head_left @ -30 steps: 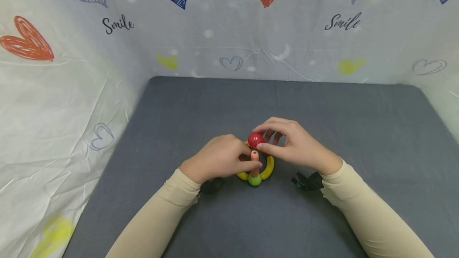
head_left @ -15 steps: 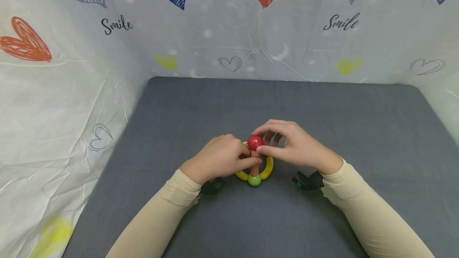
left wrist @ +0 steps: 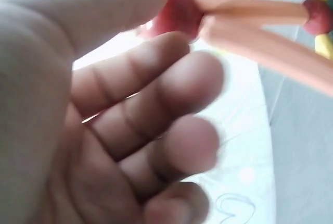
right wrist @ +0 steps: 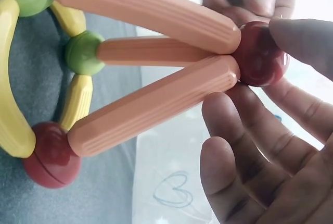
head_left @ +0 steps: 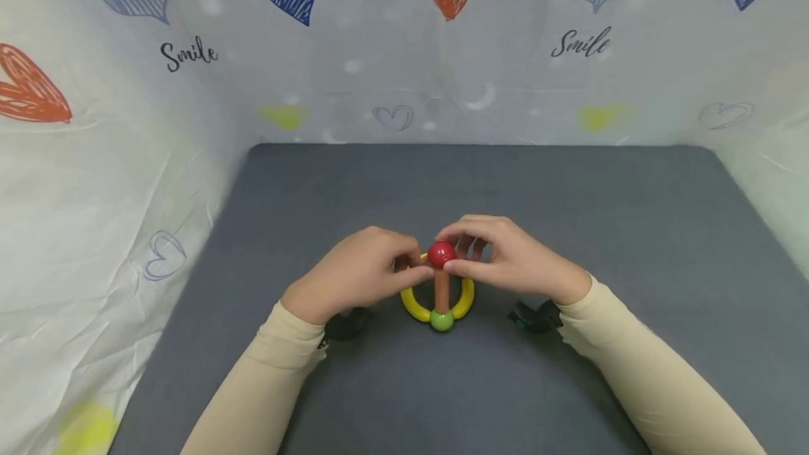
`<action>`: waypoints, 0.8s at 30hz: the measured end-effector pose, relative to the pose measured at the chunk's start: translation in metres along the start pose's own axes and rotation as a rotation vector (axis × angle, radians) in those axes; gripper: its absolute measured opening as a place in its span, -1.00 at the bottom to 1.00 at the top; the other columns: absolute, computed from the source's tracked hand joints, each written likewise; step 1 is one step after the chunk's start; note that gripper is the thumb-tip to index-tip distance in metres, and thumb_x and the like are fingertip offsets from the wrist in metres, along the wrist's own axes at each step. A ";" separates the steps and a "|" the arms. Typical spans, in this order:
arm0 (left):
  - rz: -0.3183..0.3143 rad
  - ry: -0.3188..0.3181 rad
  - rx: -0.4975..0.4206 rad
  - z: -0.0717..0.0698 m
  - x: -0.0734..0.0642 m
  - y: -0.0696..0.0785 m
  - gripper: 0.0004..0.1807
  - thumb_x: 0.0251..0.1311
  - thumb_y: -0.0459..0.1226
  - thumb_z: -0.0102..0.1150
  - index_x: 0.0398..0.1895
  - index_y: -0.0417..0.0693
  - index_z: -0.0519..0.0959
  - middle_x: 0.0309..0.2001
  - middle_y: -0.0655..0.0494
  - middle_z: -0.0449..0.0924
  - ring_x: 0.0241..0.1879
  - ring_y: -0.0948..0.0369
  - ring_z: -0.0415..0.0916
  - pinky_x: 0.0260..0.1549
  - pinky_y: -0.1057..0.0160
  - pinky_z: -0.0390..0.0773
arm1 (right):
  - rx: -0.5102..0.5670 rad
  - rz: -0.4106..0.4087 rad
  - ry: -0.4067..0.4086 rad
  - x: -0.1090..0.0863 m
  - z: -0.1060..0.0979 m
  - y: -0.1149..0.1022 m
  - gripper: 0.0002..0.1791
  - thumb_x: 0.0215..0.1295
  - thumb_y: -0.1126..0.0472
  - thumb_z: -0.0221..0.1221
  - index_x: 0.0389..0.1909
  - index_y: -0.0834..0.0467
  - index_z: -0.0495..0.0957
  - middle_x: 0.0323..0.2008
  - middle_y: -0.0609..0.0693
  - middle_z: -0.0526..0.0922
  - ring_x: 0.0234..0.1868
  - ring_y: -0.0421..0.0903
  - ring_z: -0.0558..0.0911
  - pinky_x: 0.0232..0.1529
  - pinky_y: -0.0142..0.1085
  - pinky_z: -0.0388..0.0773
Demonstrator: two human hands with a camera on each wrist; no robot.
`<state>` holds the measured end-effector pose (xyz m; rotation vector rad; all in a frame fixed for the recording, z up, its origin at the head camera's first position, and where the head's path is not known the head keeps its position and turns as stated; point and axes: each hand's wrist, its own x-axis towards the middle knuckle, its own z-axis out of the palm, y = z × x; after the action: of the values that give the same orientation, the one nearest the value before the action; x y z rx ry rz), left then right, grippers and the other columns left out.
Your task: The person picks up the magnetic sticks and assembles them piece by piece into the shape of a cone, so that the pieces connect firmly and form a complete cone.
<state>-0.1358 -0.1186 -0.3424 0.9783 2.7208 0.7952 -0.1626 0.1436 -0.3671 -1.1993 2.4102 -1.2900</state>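
A three-sided frame of ball-and-rod building toy pieces stands on the table. Three orange rods (right wrist: 151,107) rise from its base and meet under a red ball (head_left: 441,254). The base is a ring of curved yellow rods (head_left: 466,298) joined by green balls (head_left: 442,321) and a lower red ball (right wrist: 52,155). With thumb and fingertips, my right hand (head_left: 515,258) pinches the top red ball. My left hand (head_left: 360,272) hovers at the left of that ball, fingers loosely bent and apart from the rods; whether a fingertip brushes the ball I cannot tell.
The grey table (head_left: 543,385) spreads around the toy. A white sheet (head_left: 354,41) printed with hearts and "Smile" hangs behind and to the left. Dark wrist-camera mounts (head_left: 536,317) sit under both wrists.
The right hand has lowered the red ball onto the tops of the orange rods. My left hand has let go of the front orange rod and drawn back left. The head view has shifted slightly.
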 end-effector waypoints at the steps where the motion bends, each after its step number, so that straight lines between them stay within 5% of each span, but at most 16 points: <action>1: 0.004 0.031 0.004 -0.002 -0.001 -0.001 -0.74 0.39 -0.06 0.37 -0.48 0.20 0.58 -0.60 0.36 0.45 -0.65 0.34 0.34 -0.61 0.30 0.42 | -0.003 0.003 -0.001 0.000 0.000 0.000 -0.65 0.37 0.12 0.42 0.13 -0.01 0.67 -0.08 -0.23 0.69 -0.17 -0.21 0.65 -0.18 -0.25 0.68; 7: 0.048 0.150 -0.002 -0.002 0.002 -0.004 -0.77 0.42 -0.13 0.34 -0.44 0.17 0.59 -0.55 0.34 0.46 -0.61 0.34 0.33 -0.58 0.30 0.45 | -0.040 -0.012 0.031 -0.008 0.001 0.003 -0.62 0.34 0.16 0.45 0.15 0.00 0.67 -0.12 -0.24 0.68 -0.18 -0.21 0.65 -0.20 -0.25 0.68; 17: 0.013 0.161 -0.017 0.017 0.000 -0.013 -0.85 0.41 -0.08 0.36 -0.26 0.14 0.61 -0.42 0.35 0.50 -0.51 0.34 0.39 -0.50 0.30 0.50 | -0.051 -0.018 0.040 -0.020 0.016 0.004 -0.65 0.37 0.13 0.43 0.14 -0.02 0.67 -0.14 -0.27 0.67 -0.21 -0.28 0.63 -0.22 -0.16 0.68; 24: -0.023 0.217 0.048 0.016 -0.001 -0.017 -0.82 0.39 -0.12 0.38 -0.13 0.05 0.59 -0.21 0.21 0.57 -0.25 0.27 0.49 -0.23 0.22 0.61 | -0.049 -0.003 0.014 -0.010 0.014 -0.001 -0.61 0.35 0.09 0.44 0.17 -0.02 0.66 -0.12 -0.27 0.67 -0.19 -0.28 0.64 -0.21 -0.16 0.68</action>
<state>-0.1394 -0.1231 -0.3654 0.9180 2.9415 0.8841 -0.1488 0.1410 -0.3771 -1.2107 2.4638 -1.2514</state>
